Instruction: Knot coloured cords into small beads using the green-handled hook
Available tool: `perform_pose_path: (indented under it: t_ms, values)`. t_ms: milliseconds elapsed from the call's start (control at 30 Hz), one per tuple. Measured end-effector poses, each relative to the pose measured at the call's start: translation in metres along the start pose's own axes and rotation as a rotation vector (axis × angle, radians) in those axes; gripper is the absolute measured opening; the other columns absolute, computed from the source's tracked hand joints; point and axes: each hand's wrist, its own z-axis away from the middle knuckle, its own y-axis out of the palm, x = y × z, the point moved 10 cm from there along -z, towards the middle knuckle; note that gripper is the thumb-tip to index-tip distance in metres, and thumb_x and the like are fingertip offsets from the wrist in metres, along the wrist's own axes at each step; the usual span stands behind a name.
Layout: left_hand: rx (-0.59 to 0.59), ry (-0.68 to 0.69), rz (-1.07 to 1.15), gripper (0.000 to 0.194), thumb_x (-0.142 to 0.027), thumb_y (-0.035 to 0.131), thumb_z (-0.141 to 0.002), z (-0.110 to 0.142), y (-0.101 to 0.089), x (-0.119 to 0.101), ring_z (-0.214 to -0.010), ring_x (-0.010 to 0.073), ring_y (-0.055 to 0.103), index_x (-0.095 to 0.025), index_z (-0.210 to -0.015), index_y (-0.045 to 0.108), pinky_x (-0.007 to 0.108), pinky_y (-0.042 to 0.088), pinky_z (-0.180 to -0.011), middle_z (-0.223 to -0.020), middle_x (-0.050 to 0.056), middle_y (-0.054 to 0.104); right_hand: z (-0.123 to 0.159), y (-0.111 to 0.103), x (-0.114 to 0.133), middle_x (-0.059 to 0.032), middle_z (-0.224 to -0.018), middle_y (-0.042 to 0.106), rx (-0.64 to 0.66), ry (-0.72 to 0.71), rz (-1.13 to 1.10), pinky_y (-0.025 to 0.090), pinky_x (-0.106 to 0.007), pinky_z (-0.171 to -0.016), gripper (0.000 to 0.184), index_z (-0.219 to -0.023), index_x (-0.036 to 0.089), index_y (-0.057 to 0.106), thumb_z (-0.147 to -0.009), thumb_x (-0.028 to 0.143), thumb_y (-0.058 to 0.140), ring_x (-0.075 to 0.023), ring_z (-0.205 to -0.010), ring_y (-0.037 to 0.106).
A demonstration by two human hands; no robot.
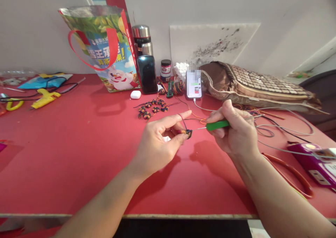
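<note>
Near the middle of the table, my left hand (pixel 162 136) pinches a small crocheted piece (pixel 189 133) of dark and orange yarn between thumb and fingers. A strand of yarn (pixel 184 122) runs from the piece up to my stretched index finger. Something white shows inside the palm, too covered to name. My right hand (pixel 233 129) is closed around the green handle of a crochet hook (pixel 217 125). Its thin metal tip points left at the piece, with a small gap between them. Behind my left hand lies a chain of dark and orange crocheted pieces (pixel 147 115).
A phone (pixel 194 85) and a dark phone-like device (pixel 147 74) stand at the back, beside a shopping bag (pixel 105 52). A sequined bag (pixel 262 84) lies back right. Cables, a purple power strip (pixel 312 163) and red-handled pliers (pixel 291 171) lie right; a yellow glue gun (pixel 46 98) lies left.
</note>
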Motion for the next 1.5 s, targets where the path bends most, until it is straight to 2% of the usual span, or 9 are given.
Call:
perform_pose_path:
  t_ms: [167, 333, 467, 633, 767, 900, 1133, 1300, 1500]
  values:
    - [-0.017, 0.057, -0.007, 0.007, -0.012, 0.080, -0.080, -0.001, -0.002, 0.000, -0.070, 0.0136, 0.067, -0.018, -0.078, 0.083, 0.023, 0.054, -0.059, -0.086, 0.005, 0.077, 0.002, 0.001, 0.004, 0.0007, -0.040, 0.047, -0.018, -0.018, 0.024, 0.021, -0.028, -0.037, 0.050, -0.058, 0.021, 0.079, -0.085, 0.063, 0.085, -0.0087, -0.035, 0.037]
    - [-0.047, -0.019, 0.121, 0.045, -0.012, 0.086, -0.075, -0.003, -0.004, 0.008, -0.058, 0.0100, 0.062, -0.019, -0.120, 0.085, 0.022, 0.053, -0.055, -0.071, -0.004, 0.067, 0.006, 0.002, 0.010, -0.0017, -0.045, 0.055, -0.030, -0.110, 0.033, 0.025, -0.029, -0.038, 0.050, -0.060, 0.021, 0.080, -0.087, 0.063, 0.083, -0.0101, -0.038, 0.042]
    - [-0.028, -0.108, 0.314, 0.054, -0.011, 0.094, -0.066, -0.006, -0.002, 0.017, -0.057, 0.0105, 0.064, -0.017, -0.119, 0.084, 0.024, 0.056, -0.057, -0.071, -0.005, 0.066, 0.015, 0.005, 0.010, -0.0049, -0.058, 0.067, 0.010, -0.171, 0.125, 0.033, -0.031, -0.043, 0.046, -0.071, 0.024, 0.085, -0.094, 0.064, 0.076, -0.0139, -0.046, 0.052]
    - [0.008, -0.131, 0.492, 0.032, -0.024, 0.094, -0.073, -0.012, -0.003, 0.021, -0.061, 0.0129, 0.070, -0.017, -0.103, 0.085, 0.025, 0.058, -0.060, -0.073, -0.001, 0.071, 0.028, 0.021, 0.021, -0.0027, -0.067, 0.074, 0.136, -0.335, 0.275, 0.049, -0.031, -0.055, 0.023, -0.093, 0.028, 0.089, -0.097, 0.047, 0.079, -0.0171, -0.059, 0.064]
    - [-0.020, -0.147, 0.495, 0.028, -0.019, 0.094, -0.071, -0.014, -0.010, 0.025, -0.052, 0.0116, 0.069, -0.018, -0.097, 0.085, 0.020, 0.052, -0.049, -0.072, -0.003, 0.069, 0.035, 0.031, 0.028, -0.0002, -0.074, 0.079, 0.178, -0.431, 0.369, 0.053, -0.027, -0.056, 0.008, -0.102, 0.030, 0.087, -0.097, 0.031, 0.081, -0.0149, -0.061, 0.068]
    - [-0.038, -0.194, 0.566, 0.032, -0.011, 0.092, -0.071, -0.015, -0.015, 0.030, -0.050, 0.0111, 0.070, -0.016, -0.103, 0.085, 0.018, 0.050, -0.047, -0.071, -0.002, 0.070, 0.040, 0.041, 0.033, -0.0020, -0.085, 0.083, 0.248, -0.546, 0.486, 0.059, -0.028, -0.064, 0.019, -0.113, 0.030, 0.085, -0.096, 0.022, 0.081, -0.0168, -0.069, 0.074]
    - [-0.024, -0.425, 0.739, 0.023, 0.005, 0.074, -0.082, -0.013, -0.003, 0.051, -0.053, 0.0064, 0.069, -0.009, -0.098, 0.083, 0.011, 0.055, -0.056, -0.069, 0.003, 0.074, 0.063, 0.065, 0.039, -0.0075, -0.094, 0.077, 0.375, -0.879, 0.692, 0.060, -0.031, -0.068, 0.040, -0.139, 0.026, 0.073, -0.102, 0.012, 0.068, -0.0196, -0.078, 0.073]
    - [-0.097, -0.212, 0.654, 0.028, -0.001, 0.078, -0.082, -0.015, -0.007, 0.038, -0.056, 0.0106, 0.071, -0.008, -0.109, 0.079, 0.017, 0.059, -0.058, -0.065, 0.000, 0.073, 0.077, 0.079, 0.035, -0.0101, -0.090, 0.078, 0.296, -1.079, 0.925, 0.060, -0.035, -0.065, 0.040, -0.145, 0.017, 0.061, -0.105, 0.013, 0.063, -0.0222, -0.073, 0.069]
    - [-0.122, -0.004, 0.324, 0.056, -0.013, 0.079, -0.082, -0.016, -0.014, 0.022, -0.062, 0.0117, 0.072, -0.006, -0.137, 0.073, 0.022, 0.061, -0.063, -0.072, -0.003, 0.072, 0.080, 0.077, 0.039, -0.0081, -0.088, 0.076, 0.252, -1.044, 0.838, 0.059, -0.034, -0.064, 0.037, -0.138, 0.018, 0.063, -0.102, 0.009, 0.064, -0.0206, -0.071, 0.068]
